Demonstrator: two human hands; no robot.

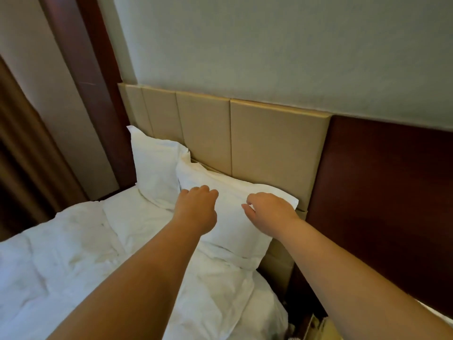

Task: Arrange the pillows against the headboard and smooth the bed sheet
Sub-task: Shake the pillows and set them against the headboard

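Two pillows (157, 168) sit at the head of the bed, which suits the task: the far one stands nearly upright against the headboard (269, 143), while the near pillow (232, 217) lies flatter, its back edge touching the padded panels and one corner overlapping the far one. Both hands hover over the near pillow, probably to pat or square it. The left hand (197, 207) has its fingers curled downward at the pillow's upper face, gripping nothing that I can make out. The right hand (267, 212) is loosely open, fingers bent, apparently empty and just above the pillow's right corner. The sheet (73, 241) below is rumpled and creased, so smoothing is not yet done.
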